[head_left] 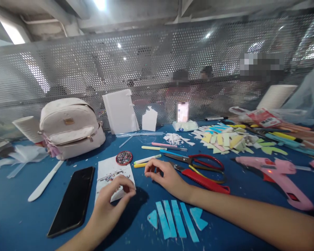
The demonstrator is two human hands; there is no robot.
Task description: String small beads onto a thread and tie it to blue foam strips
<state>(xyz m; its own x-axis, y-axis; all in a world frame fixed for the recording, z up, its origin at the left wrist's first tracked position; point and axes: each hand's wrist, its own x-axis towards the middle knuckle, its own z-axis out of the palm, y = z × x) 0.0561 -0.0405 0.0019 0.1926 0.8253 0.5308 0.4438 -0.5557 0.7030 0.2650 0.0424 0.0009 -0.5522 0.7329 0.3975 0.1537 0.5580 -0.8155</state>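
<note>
White backpack (pixel 70 127) far left on blue table (pixel 15 216); black phone (pixel 72 200) near left; red scissors (pixel 184 159) centre; pink glue gun (pixel 277 172) right; blue foam strips (pixel 176 219) near.

You worked under bright ceiling lamps (pixel 99 3) that glared off the perforated metal screen (pixel 146 59). Your left hand (pixel 112 198) threw a soft shadow on the blue table (pixel 15 216). Edges bowed and smeared; the far background was hazy.

Your left hand (pixel 115 197) pinches at the near corner of the white card (pixel 107 172), grip unclear; phone (pixel 73 200) lies just left of it. Your right hand (pixel 163 176) rests curled on the blue table (pixel 15 216) beside a yellow stick (pixel 140 165). Blue foam strips (pixel 176 219) sit toward the near edge.
</note>
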